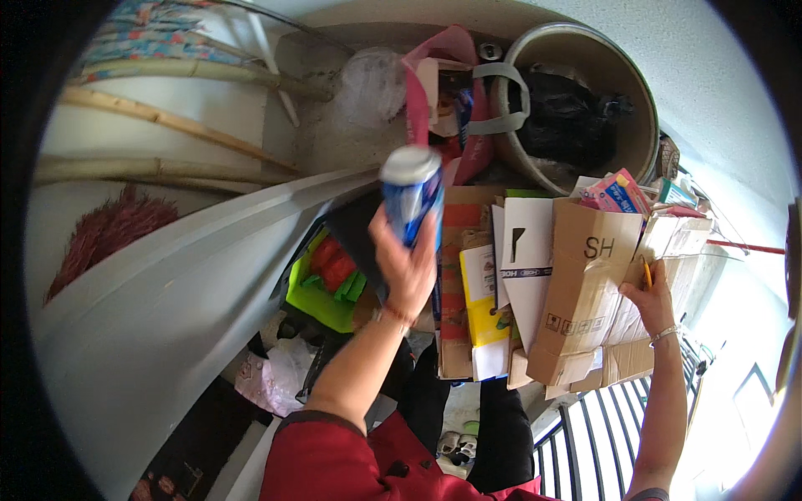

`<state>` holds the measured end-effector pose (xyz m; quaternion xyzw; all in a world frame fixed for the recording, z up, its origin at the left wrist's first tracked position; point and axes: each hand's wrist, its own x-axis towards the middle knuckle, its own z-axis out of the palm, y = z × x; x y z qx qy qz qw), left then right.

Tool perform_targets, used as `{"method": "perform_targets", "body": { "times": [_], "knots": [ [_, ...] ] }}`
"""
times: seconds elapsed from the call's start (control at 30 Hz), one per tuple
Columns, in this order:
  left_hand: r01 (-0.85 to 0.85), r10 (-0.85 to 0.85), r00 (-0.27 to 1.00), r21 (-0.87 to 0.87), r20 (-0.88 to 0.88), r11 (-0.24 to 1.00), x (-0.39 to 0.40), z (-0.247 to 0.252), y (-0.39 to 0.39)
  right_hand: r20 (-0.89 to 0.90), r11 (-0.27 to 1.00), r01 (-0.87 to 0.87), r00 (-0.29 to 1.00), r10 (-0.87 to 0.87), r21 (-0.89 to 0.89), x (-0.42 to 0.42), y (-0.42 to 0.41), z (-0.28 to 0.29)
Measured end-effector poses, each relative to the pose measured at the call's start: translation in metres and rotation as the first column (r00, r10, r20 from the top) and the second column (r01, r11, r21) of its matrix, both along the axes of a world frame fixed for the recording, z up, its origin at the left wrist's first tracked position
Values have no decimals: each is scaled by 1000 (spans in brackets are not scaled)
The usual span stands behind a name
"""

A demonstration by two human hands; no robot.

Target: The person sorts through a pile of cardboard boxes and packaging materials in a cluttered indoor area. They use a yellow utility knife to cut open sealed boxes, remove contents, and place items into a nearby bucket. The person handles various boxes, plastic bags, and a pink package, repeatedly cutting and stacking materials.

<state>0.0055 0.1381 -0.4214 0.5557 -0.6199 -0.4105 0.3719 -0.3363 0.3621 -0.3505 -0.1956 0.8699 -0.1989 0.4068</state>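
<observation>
My left hand (pixel 405 275) is wrapped around a blue drink can (pixel 410 203) with a pale silver end facing up. The can is slightly blurred and is held above a row of flattened cardboard. Against the brown cardboard box (pixel 589 282) on the right rests my right hand (pixel 653 300). A slim orange object (pixel 647 273), perhaps a cutter, shows between its thumb and fingers; most of it is hidden. Between the hands stand a white carton (pixel 526 250) and a yellow-and-white carton (pixel 487 313), packed side by side with other folded boxes.
Beyond the cardboard is a large metal drum (pixel 651 125) with a black plastic bag (pixel 570 125) inside. A pink bag (pixel 416 103) with grey handles leans beside it. At left, a grey wall ledge (pixel 207 250) borders bamboo poles (pixel 188 69). Dark railings (pixel 570 444) run at lower right.
</observation>
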Motion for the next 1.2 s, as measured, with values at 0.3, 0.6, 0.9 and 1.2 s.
{"method": "perform_targets", "body": {
  "times": [0.3,0.6,0.9,1.2],
  "knots": [
    [-232,111,650,57,752,971,137,61,49,67,1000,-23,997,24,-15,-7,1,-2],
    [146,-148,989,57,30,988,-9,-58,-51,89,1000,20,996,-19,-6,-5,-1,0],
    [337,-504,824,490,260,804,-124,-276,-147,2,995,38,999,-39,94,4,-9,10],
    [455,-501,865,491,-43,743,-123,-329,-143,3,996,46,999,-46,72,5,-7,8]
  ]
}}
